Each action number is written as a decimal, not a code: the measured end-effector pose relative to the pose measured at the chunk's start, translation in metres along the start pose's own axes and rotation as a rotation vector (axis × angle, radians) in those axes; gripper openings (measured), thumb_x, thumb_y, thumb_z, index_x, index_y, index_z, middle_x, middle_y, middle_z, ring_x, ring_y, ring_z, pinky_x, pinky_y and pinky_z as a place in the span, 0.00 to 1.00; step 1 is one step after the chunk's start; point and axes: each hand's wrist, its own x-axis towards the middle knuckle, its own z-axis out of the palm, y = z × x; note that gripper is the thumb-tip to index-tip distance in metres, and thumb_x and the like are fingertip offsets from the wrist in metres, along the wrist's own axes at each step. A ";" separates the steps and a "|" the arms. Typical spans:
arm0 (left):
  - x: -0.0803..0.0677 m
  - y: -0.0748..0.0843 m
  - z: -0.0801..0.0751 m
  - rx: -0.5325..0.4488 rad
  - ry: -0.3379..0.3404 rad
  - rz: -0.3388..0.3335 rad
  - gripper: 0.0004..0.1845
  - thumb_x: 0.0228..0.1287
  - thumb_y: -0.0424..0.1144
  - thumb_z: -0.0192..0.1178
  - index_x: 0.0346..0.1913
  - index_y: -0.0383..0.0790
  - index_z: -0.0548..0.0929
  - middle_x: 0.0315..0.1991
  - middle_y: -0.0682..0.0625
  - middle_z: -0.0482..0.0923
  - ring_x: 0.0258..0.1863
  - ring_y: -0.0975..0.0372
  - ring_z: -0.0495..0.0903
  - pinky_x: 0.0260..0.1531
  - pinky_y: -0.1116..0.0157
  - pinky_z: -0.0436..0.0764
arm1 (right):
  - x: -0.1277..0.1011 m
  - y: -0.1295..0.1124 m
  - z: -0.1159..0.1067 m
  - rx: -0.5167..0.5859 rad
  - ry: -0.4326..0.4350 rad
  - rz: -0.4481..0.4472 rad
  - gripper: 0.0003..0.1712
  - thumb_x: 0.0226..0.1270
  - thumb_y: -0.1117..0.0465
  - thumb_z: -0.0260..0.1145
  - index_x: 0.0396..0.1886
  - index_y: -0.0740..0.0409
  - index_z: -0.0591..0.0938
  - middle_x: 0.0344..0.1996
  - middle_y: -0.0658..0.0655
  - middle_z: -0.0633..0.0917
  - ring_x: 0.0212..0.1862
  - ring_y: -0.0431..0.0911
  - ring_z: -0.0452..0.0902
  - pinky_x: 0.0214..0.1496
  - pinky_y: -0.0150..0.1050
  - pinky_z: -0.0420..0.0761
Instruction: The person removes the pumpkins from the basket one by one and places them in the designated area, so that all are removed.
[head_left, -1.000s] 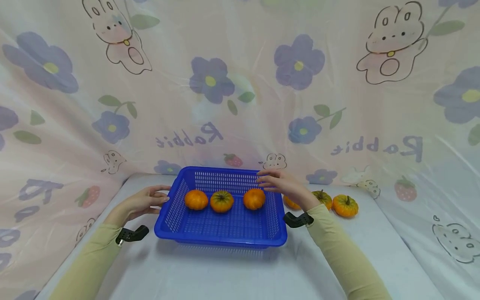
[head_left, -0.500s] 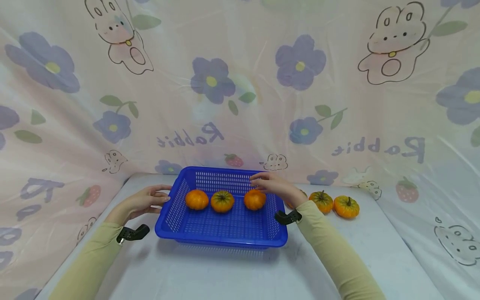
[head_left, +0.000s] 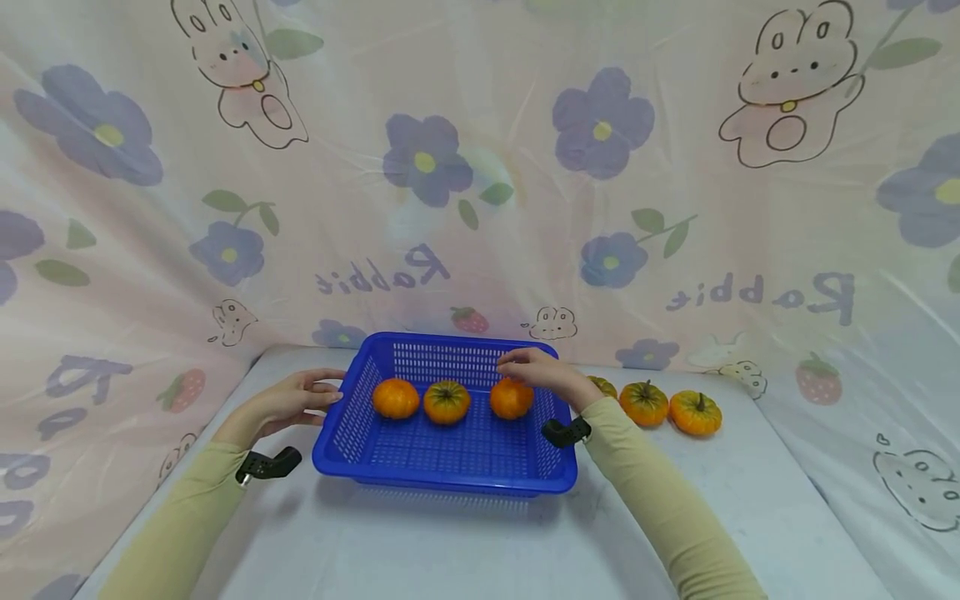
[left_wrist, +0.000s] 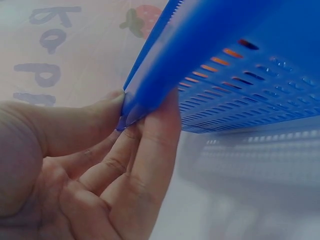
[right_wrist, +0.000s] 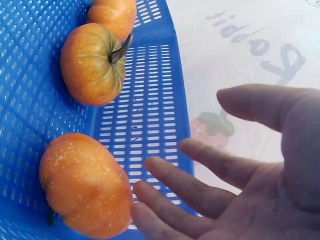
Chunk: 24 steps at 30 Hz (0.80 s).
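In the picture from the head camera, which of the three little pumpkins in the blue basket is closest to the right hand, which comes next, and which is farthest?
From the right hand:
1. The right pumpkin in the blue basket, just under the fingers.
2. The middle pumpkin, green-topped, in the centre of the row.
3. The left pumpkin, nearest the left hand, which grips the basket's left rim.

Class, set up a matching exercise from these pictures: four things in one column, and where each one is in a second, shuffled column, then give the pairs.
Things
1. left hand
2. right hand
3. green-topped pumpkin
4. blue basket

Places
A. middle of the row of three in the basket
B. on the white table
C. open, above the basket's rightmost pumpkin
D. at the basket's left rim, gripping it

Pairs: 1-D, 2-C, 3-A, 4-B
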 end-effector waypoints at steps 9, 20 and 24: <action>0.001 -0.001 -0.002 -0.012 -0.008 -0.004 0.35 0.71 0.39 0.55 0.72 0.30 0.51 0.51 0.37 0.76 0.43 0.51 0.81 0.44 0.55 0.82 | 0.003 0.001 0.002 -0.081 0.021 0.004 0.24 0.70 0.51 0.58 0.59 0.60 0.77 0.58 0.61 0.77 0.59 0.54 0.72 0.61 0.50 0.71; -0.001 -0.004 0.001 -0.029 -0.020 -0.010 0.34 0.71 0.37 0.54 0.72 0.29 0.51 0.50 0.38 0.76 0.43 0.52 0.81 0.46 0.55 0.81 | 0.010 0.007 0.001 -0.147 -0.004 0.004 0.26 0.70 0.51 0.58 0.60 0.63 0.76 0.58 0.62 0.76 0.61 0.56 0.69 0.64 0.54 0.67; -0.001 -0.003 0.000 -0.028 -0.017 0.002 0.35 0.72 0.38 0.54 0.72 0.29 0.50 0.49 0.39 0.76 0.43 0.52 0.81 0.46 0.55 0.81 | 0.013 0.008 0.000 -0.174 -0.024 -0.018 0.27 0.68 0.53 0.60 0.62 0.64 0.75 0.59 0.63 0.76 0.61 0.56 0.70 0.63 0.53 0.68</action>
